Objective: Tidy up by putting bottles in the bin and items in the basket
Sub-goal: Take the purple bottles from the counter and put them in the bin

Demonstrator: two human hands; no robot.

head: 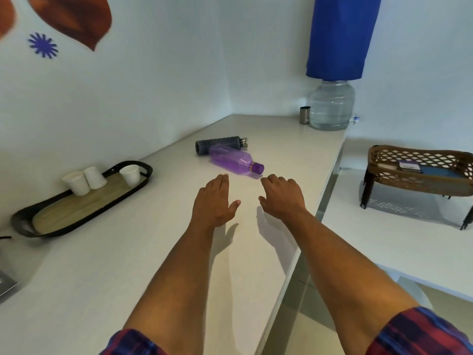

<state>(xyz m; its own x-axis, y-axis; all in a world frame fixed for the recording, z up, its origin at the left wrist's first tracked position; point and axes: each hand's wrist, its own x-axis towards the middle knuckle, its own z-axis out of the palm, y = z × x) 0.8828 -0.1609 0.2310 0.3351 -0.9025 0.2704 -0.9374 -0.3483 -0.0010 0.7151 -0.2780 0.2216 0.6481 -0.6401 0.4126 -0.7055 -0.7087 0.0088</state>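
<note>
A clear purple bottle (234,160) lies on its side on the white counter (128,265), cap pointing right. Right behind it, touching or nearly so, lies a dark grey bottle (220,144) with a steel cap. My left hand (213,201) hovers palm down just short of the purple bottle, fingers spread and holding nothing. My right hand (281,194) is beside it, also empty with loosely curled fingers, close to the purple cap. A brown lattice basket (419,170) on legs stands on the floor to the right and holds a few flat items. No bin is in view.
A black oval tray (76,208) with three white paper cups (97,176) sits at the left by the wall. A large water jar (331,106) under a blue cover and a steel tumbler (304,115) stand in the far corner. The counter edge (322,201) runs along my right.
</note>
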